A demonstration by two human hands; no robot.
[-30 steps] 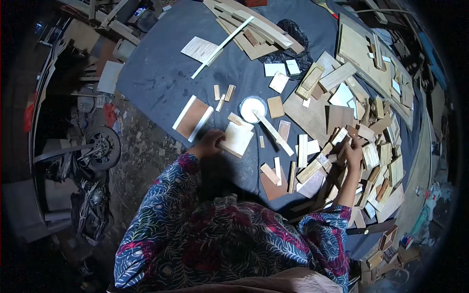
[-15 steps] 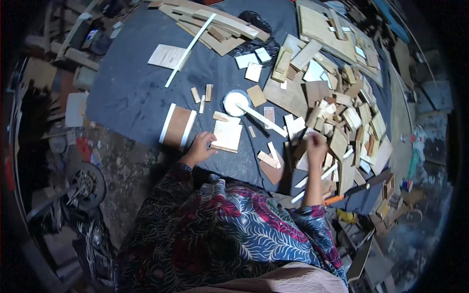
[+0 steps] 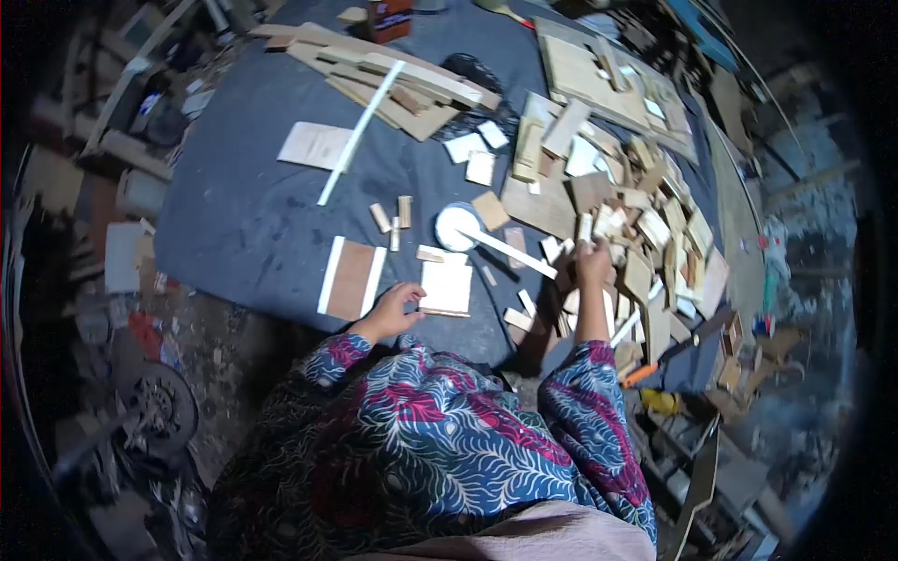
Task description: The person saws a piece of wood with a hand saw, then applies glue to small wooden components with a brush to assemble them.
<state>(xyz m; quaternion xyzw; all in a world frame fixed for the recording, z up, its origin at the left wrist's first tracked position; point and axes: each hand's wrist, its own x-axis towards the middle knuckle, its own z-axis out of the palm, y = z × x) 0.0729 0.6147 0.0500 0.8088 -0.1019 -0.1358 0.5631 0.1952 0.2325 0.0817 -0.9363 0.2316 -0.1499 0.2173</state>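
My left hand (image 3: 397,310) lies open, fingers apart, its fingertips at the left edge of a pale square wooden piece (image 3: 445,285). A small wood strip (image 3: 431,253) lies along that piece's far edge. To the left of the hand is a brown panel (image 3: 353,279) with white strips down two sides. My right hand (image 3: 594,266) is over the near left side of the wood scrap pile (image 3: 662,227), its fingers closed. A small upright wood block (image 3: 585,227) stands at its fingertips; blur hides whether they grip it.
A round tub of white stuff (image 3: 455,227) with a flat stick (image 3: 513,253) across it stands mid-table on dark cloth (image 3: 234,215). Long boards (image 3: 412,117) lie at the back. An orange-handled saw (image 3: 640,376) rests at the near right edge.
My right hand has reached farther forward into the scrap pile. My left hand has moved slightly off the square piece to its left edge. The camera view has shifted.
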